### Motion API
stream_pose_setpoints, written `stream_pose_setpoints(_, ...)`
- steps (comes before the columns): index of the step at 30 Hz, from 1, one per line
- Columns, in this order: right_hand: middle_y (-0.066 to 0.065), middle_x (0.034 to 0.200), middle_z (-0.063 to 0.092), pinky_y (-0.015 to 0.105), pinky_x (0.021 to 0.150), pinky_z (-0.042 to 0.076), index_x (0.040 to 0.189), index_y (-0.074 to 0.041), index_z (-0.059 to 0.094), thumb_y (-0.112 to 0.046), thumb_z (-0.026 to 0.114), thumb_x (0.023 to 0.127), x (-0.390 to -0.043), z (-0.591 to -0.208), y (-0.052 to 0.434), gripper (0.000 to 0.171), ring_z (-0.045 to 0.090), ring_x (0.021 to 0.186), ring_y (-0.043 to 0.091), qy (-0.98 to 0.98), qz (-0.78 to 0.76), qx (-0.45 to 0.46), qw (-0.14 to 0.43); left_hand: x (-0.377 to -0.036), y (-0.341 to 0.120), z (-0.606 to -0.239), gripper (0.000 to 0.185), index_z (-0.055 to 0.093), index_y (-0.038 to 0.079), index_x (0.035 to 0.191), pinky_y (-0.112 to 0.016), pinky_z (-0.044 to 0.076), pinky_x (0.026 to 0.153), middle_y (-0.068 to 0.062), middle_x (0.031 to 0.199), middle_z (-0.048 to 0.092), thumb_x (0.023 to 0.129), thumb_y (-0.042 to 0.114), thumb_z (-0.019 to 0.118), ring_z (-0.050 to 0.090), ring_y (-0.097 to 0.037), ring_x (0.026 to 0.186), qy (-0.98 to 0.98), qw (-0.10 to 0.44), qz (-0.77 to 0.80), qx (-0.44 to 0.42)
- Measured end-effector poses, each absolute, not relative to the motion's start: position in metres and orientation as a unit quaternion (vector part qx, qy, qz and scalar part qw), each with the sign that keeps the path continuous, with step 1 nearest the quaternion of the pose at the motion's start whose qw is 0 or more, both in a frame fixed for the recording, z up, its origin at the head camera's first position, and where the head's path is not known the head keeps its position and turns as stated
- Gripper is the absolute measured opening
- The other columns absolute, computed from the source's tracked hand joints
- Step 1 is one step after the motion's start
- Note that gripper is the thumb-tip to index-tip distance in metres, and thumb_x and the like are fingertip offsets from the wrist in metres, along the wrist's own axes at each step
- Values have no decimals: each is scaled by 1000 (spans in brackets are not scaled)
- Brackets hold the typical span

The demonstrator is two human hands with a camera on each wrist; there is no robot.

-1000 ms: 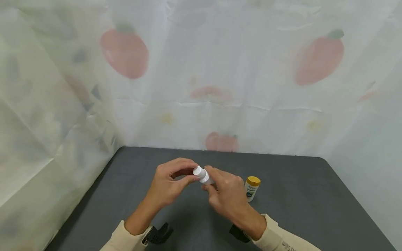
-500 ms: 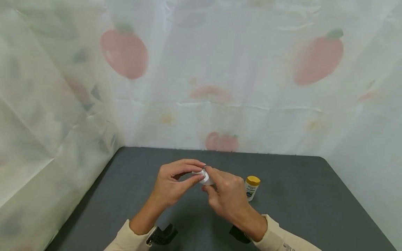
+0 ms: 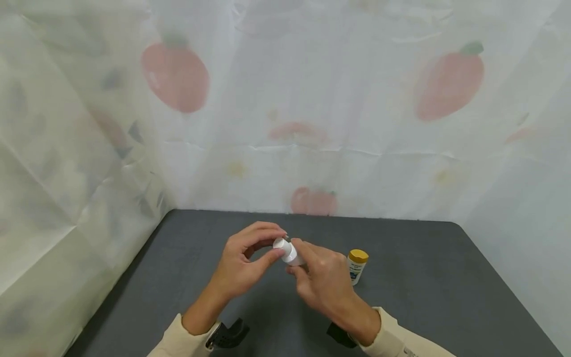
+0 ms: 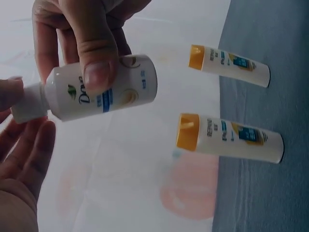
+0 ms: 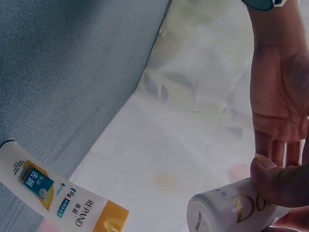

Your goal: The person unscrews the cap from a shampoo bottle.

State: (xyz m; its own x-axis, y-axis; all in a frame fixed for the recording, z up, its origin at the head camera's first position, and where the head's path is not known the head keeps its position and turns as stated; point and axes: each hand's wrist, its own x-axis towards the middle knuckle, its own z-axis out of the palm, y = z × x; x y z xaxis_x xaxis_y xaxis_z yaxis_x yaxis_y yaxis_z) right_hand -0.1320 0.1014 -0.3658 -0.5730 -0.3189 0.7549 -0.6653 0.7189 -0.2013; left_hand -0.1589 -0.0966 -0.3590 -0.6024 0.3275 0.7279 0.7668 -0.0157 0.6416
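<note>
In the head view a small white Dove bottle point(image 3: 295, 256) is held tilted above the table, its white cap point(image 3: 281, 243) toward the left. My right hand point(image 3: 324, 277) grips the body, and its thumb presses over the label, as the left wrist view shows. My left hand point(image 3: 243, 263) has thumb and fingers around the cap. The bottle's round base point(image 5: 199, 217) faces the right wrist camera. Two white bottles with yellow caps, a nearer one point(image 4: 236, 140) and a farther one point(image 4: 234, 66), stand on the table; the head view shows one point(image 3: 357, 267) beside my right hand.
The dark grey table point(image 3: 428, 287) has rounded far corners. Pale sheeting point(image 3: 379, 109) with printed red fruit hangs behind it, and more sheeting point(image 3: 58, 148) runs along the left side. Both wrists carry black straps, the left strap point(image 3: 228, 334) showing more fully.
My left fingers close over the cap half a second ago, then shift back so its top shows again. My right hand keeps its grip with little movement, and the yellow-capped bottle stays put.
</note>
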Motion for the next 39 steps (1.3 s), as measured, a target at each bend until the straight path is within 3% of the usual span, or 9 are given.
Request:
stream_pose_setpoints(4, 6, 98, 82, 27, 61, 62, 113, -7, 76, -16, 96, 70, -131, -366, 102, 48, 76, 73, 13, -852, 234, 290, 367, -160, -93, -358, 24, 75, -4, 110, -29, 63, 92, -23, 118, 71, 89, -16, 71, 72, -16, 112, -657, 191, -597, -418)
stream_pose_setpoints(9, 6, 100, 82, 28, 63, 62, 115, -6, 76, -17, 96, 71, -131, -364, 103, 49, 78, 76, 14, -850, 242, 293, 366, -160, -89, -356, 17, 78, 2, 103, -28, 64, 81, -18, 107, 73, 89, -9, 76, 73, -17, 97, -664, 202, -597, -403)
stream_pose_setpoints(18, 7, 102, 82, 30, 64, 63, 113, -7, 77, -11, 97, 68, -131, -364, 103, 50, 78, 77, 15, -850, 268, 286, 351, -157, -96, -362, 28, 69, -8, 122, -22, 59, 97, -23, 115, 62, 96, -15, 62, 66, -10, 104, -665, 179, -589, -422)
stream_pose_setpoints(27, 3, 95, 81, 24, 58, 58, 110, -7, 75, -15, 97, 69, -129, -367, 103, 47, 73, 68, 10, -854, 254, 285, 354, -158, -92, -362, 28, 72, -6, 116, -29, 61, 95, -22, 119, 68, 90, -17, 69, 71, -19, 111, -655, 194, -597, -419)
stream_pose_setpoints(31, 3, 92, 81, 23, 57, 58, 112, -7, 76, -17, 97, 69, -128, -367, 104, 48, 72, 66, 10, -853, 245, 286, 362, -159, -87, -360, 23, 75, -5, 108, -30, 64, 88, -22, 113, 72, 89, -18, 69, 74, -22, 106, -643, 195, -606, -427)
stream_pose_setpoints(34, 2, 92, 81, 23, 57, 58, 113, -7, 76, -17, 96, 70, -127, -366, 104, 48, 73, 67, 9, -853, 243, 286, 362, -160, -86, -359, 22, 77, -2, 103, -28, 65, 83, -21, 108, 72, 88, -16, 72, 73, -18, 100, -643, 202, -607, -422)
stream_pose_setpoints(39, 1, 95, 81, 22, 59, 58, 109, -9, 76, -14, 96, 70, -127, -363, 104, 44, 72, 68, 8, -854, 260, 283, 350, -159, -89, -361, 23, 76, -4, 109, -25, 62, 88, -21, 109, 69, 91, -16, 68, 70, -12, 100, -651, 208, -602, -413)
